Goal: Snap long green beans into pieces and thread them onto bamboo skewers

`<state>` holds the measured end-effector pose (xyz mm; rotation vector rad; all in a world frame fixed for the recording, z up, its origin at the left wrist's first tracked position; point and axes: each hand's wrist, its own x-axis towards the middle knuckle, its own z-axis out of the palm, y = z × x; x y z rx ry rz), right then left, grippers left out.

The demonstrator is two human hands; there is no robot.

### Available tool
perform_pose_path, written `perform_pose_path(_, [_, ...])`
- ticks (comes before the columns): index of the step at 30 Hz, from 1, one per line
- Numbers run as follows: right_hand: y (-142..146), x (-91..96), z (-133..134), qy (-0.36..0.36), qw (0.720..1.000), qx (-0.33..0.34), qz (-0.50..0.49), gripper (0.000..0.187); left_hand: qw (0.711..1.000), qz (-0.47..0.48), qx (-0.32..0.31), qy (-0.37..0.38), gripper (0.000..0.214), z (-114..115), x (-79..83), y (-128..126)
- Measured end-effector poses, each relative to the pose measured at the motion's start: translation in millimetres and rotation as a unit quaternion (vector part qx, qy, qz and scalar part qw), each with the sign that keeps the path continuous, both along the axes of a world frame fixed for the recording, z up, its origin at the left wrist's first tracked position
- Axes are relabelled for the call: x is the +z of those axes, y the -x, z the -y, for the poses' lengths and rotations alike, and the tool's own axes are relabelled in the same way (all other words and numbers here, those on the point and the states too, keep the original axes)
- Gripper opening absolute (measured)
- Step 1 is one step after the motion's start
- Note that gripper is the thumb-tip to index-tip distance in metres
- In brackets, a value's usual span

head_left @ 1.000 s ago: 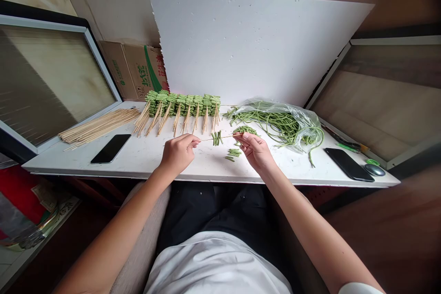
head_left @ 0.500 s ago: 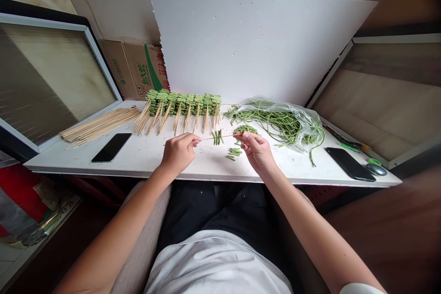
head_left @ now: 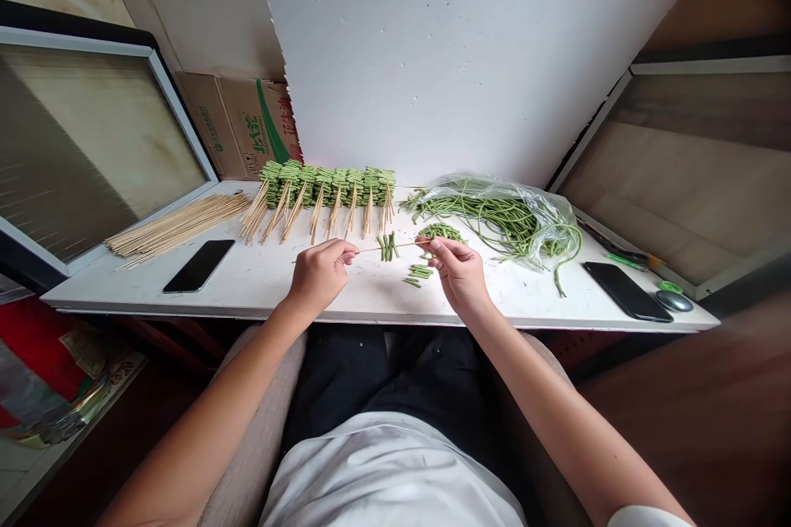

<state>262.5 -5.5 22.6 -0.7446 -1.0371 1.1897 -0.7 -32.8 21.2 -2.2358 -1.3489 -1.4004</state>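
We enter one view, from the head camera. Item one: the left hand (head_left: 318, 276), fingers curled almost closed, pinches a thin pale wooden skewer (head_left: 371, 249) along its near part, with the skewer's blunt tail showing past the hand. Item two: the right hand (head_left: 461, 273), only partly closed, grips the skewer's far end between thumb and forefinger. Item three: a short row of cut green bean pieces (head_left: 387, 247) sits threaded on the skewer between the hands, touching neither. All of this is held above a long white table top (head_left: 383, 300). Just beyond the right hand lies a loose heap of cut green bean pieces (head_left: 440, 232), and a smaller pile of short green bean pieces (head_left: 418, 275) lies near its fingers. To the right, long thin green beans (head_left: 494, 218) spill from a clear plastic bag (head_left: 544, 210). Further along are a black smartphone (head_left: 627, 303) and a small grey oval object (head_left: 673, 302). To the left, we count a tight row of finished green bean skewers (head_left: 327, 185), their wooden ends pointing toward us, then a bundle of bare wooden skewers (head_left: 179, 228) and a second black smartphone (head_left: 198, 265). Behind stand a white foam board (head_left: 457, 74) and a brown cardboard box (head_left: 238, 128) with green print.
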Motion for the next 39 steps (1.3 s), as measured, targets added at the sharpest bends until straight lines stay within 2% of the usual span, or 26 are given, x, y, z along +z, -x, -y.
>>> perform_pose_path(6, [1.9,0.1,6.5,-0.055,0.997,-0.025,0.037,0.021,1.0,0.02,-0.005,0.015,0.042,-1.3,1.1,3.8])
perform_pose_path(13, [4.0,1.2,10.4,-0.053,0.997,-0.042,0.04,0.025,0.998,0.021,-0.048,0.044,0.042,-6.6,-4.6,4.5])
perform_pose_path(19, [6.5,0.3,11.6,-0.065,0.997,-0.033,0.037,0.021,0.999,0.014,-0.036,0.027,0.04,-6.5,-6.5,5.9])
perform_pose_path(28, [12.7,-6.0,11.0,-0.005,1.0,-0.023,-0.017,0.025,1.0,-0.002,-0.005,0.007,0.04,-2.2,-4.1,0.5])
perform_pose_path(34, [12.6,-5.8,12.1,-0.017,1.0,-0.012,-0.021,0.026,1.0,0.005,-0.016,0.013,0.043,-3.1,-6.4,0.9])
perform_pose_path(39, [20.9,-14.3,15.0,-0.029,0.999,0.006,-0.024,0.02,0.999,0.0,-0.032,-0.007,0.044,2.0,-5.7,-8.2])
